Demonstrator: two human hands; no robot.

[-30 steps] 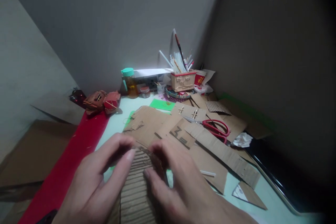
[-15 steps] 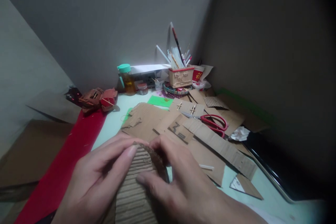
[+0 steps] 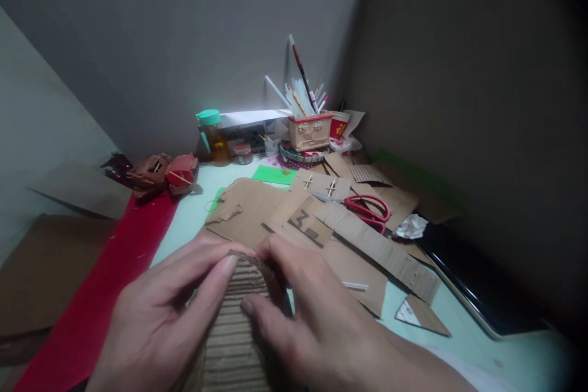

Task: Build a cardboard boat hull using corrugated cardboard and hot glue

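Observation:
A strip of corrugated cardboard [image 3: 235,331] with its ridges showing stands up close in front of me, its far end bent over in a curve. My left hand [image 3: 169,300] pinches the top edge of that bend between thumb and fingers. On the other side, my right hand [image 3: 307,300] grips the curved edge, with the thumb on the ridged face and the fingers behind it. The strip's lower end runs out of view at the bottom. Past the hands lie flat cardboard pieces [image 3: 248,199] and red-handled scissors [image 3: 367,208].
A long cardboard strip [image 3: 390,257] lies right of centre, beside a dark flat-screened device [image 3: 478,282]. At the back stand a pen box [image 3: 310,131] full of sticks and a teal-capped bottle [image 3: 215,141]. A red-brown cardboard model [image 3: 158,174] sits at the left.
The view has shifted slightly, so the table things sit a little further left. Both hands keep their hold on the cardboard strip, whose bent end shows a little more of its edge.

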